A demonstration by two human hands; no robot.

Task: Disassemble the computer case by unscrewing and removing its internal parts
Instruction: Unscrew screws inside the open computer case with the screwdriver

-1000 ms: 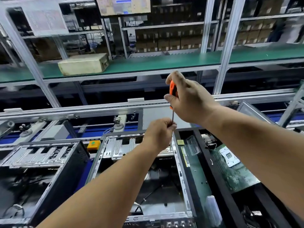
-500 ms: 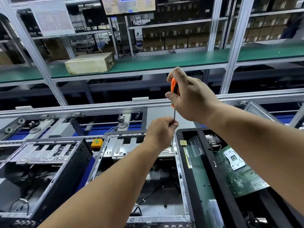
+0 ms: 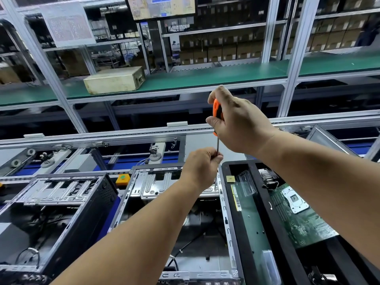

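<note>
An open metal computer case [image 3: 227,219] lies in front of me, with its drive bracket [image 3: 156,185] at the far end. My right hand [image 3: 239,124] grips the orange handle of a screwdriver [image 3: 217,109] held upright above the case's far right corner. My left hand [image 3: 202,165] pinches the lower end of the thin metal shaft just above that corner. The tip and any screw are hidden behind my left fingers.
A second open case [image 3: 61,206] lies to the left. A black tray [image 3: 265,202] to the right holds a green motherboard [image 3: 298,221] and small parts. An orange button box [image 3: 122,179] sits between the cases. A beige box [image 3: 115,80] rests on the green shelf beyond the conveyor rails.
Both hands stay on the screwdriver at the same corner. Only the view has shifted slightly, upward and to the left.
</note>
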